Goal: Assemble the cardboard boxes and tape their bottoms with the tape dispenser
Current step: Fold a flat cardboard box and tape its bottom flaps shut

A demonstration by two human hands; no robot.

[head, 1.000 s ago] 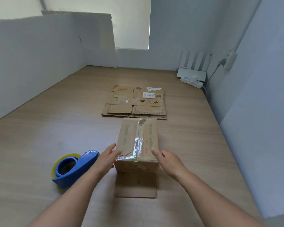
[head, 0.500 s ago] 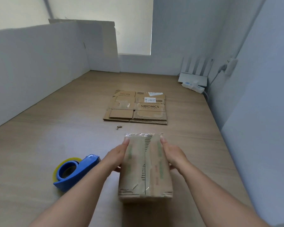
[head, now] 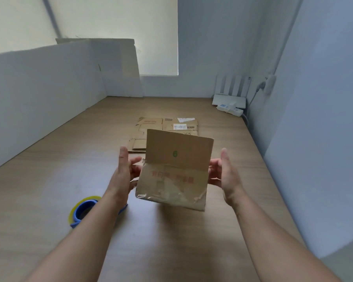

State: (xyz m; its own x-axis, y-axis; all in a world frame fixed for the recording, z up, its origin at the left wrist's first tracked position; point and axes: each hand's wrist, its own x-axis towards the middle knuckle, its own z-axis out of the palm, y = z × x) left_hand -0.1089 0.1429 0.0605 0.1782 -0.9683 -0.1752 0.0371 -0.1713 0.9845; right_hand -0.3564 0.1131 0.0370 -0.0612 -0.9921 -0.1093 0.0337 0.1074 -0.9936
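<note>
small cardboard box (head: 171,180) is off the table (head: 49,180), in the air over its middle, tilted, one flap (head: 179,151) standing up with a green mark on it. clear tape (head: 171,198) shows along its lower edge. left hand (head: 126,171) and right hand (head: 224,174) carry it between them: fingers fairly straight, pressing on the left and right sides, thumbs up and off the box. blue tape dispenser (head: 84,208) sits near the front left edge, partly hidden by the left forearm. flattened cardboard (head: 151,124) lies beyond the box. router (head: 230,98) and power strip (head: 230,109) in the far right corner.
</note>
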